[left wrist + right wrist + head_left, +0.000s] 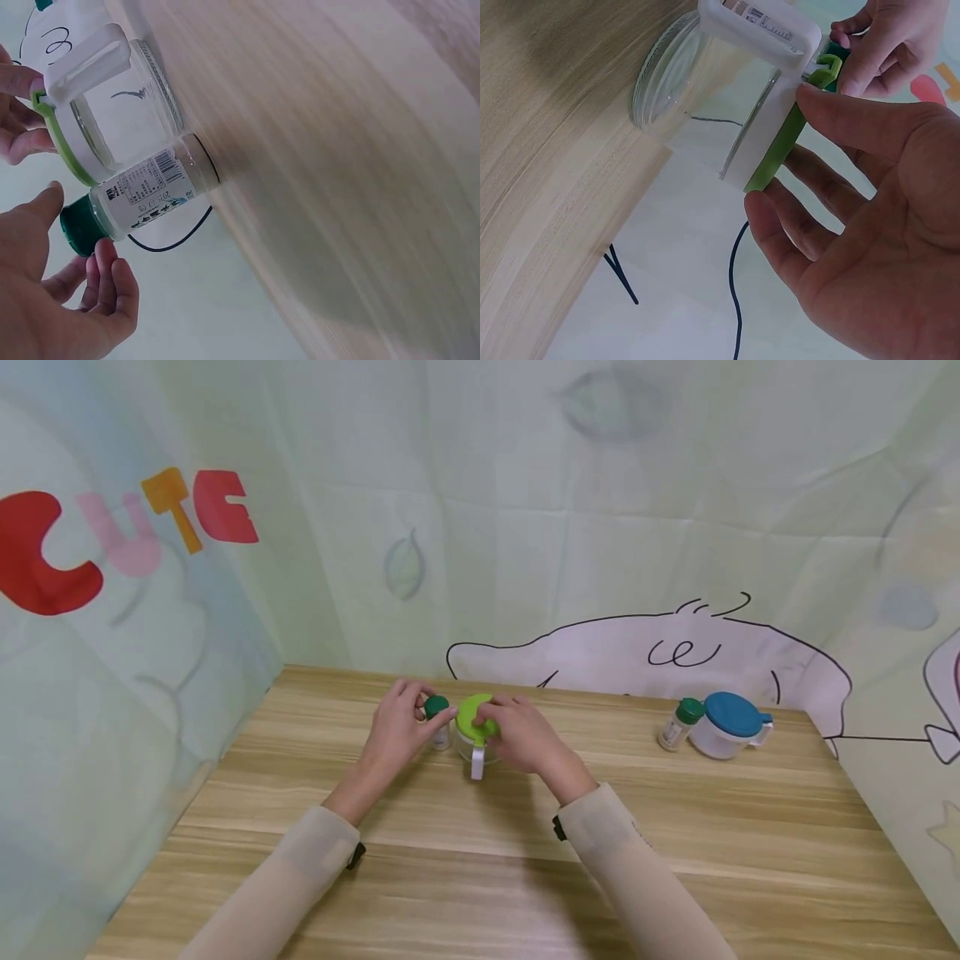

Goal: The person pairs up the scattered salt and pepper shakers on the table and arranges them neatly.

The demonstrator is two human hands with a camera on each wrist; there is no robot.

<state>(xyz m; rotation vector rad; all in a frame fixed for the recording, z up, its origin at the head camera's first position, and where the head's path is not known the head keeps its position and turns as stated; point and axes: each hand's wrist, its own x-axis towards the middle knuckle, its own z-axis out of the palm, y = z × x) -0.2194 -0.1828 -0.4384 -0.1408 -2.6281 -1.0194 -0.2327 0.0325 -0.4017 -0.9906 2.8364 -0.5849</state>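
A small clear bottle (441,740) with a dark green cap (82,225) stands upright beside a clear glass jar (131,105) that has a lime-green lid (471,717) and a white handle (761,30). My left hand (395,725) holds the bottle's cap, fingertips on one side and thumb along the other; the left wrist view shows its curled fingers (109,281). Around the lid's rim is my right hand (522,735), its thumb by the hinge and a fingertip at the opposite edge in the right wrist view. The lid sits on the jar.
At the table's back right, a second green-capped bottle (674,732) stands close beside a white container (716,744) with a blue lid (733,714). The wooden table (465,877) meets printed cloth walls (352,585) at its back and sides.
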